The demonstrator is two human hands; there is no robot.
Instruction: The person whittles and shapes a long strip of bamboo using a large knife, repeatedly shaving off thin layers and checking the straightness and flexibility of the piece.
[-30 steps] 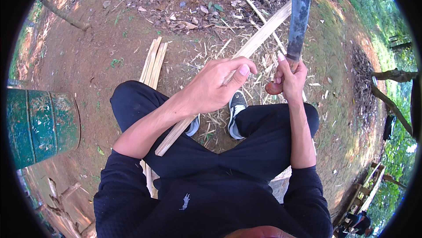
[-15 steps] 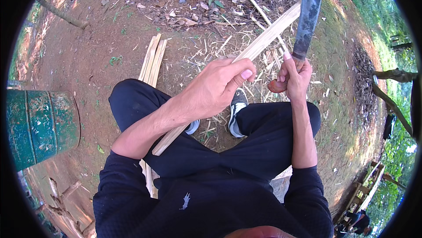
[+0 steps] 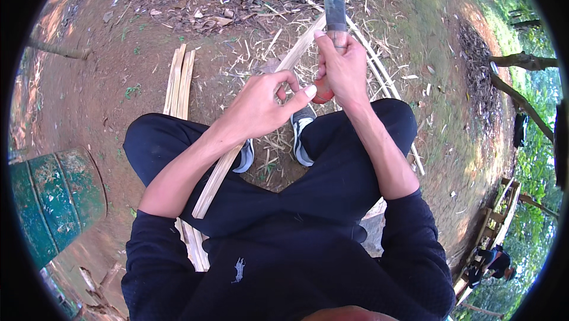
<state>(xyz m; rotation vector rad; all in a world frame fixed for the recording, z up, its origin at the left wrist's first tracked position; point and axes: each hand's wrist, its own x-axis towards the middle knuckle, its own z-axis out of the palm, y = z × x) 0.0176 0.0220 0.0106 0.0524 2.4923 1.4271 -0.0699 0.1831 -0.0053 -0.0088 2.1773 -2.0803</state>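
Observation:
My left hand [image 3: 261, 104] is around a long pale wooden strip [image 3: 301, 45], its thumb and forefinger lifted apart; the other fingers are hidden underneath. One end of the strip lies over my left thigh, and the rest slants away to the upper right. My right hand [image 3: 345, 72] is closed round the handle of a machete [image 3: 333, 1]. The dark blade points away from me and crosses over the strip. The handle's rounded reddish end shows below my right fist, close to my left thumb.
Several split wooden strips [image 3: 179, 81] lie on the left, running under my left leg. Thin strips [image 3: 379, 69] lie to the right, among scattered shavings. A green metal drum [image 3: 59, 202] is at far left. Another person [image 3: 491, 266] is at far lower right, near a wooden structure [image 3: 495, 223].
My right hand has moved left with the machete, bringing the blade across the strip. My left thumb and forefinger have spread apart. The whole view has shifted slightly.

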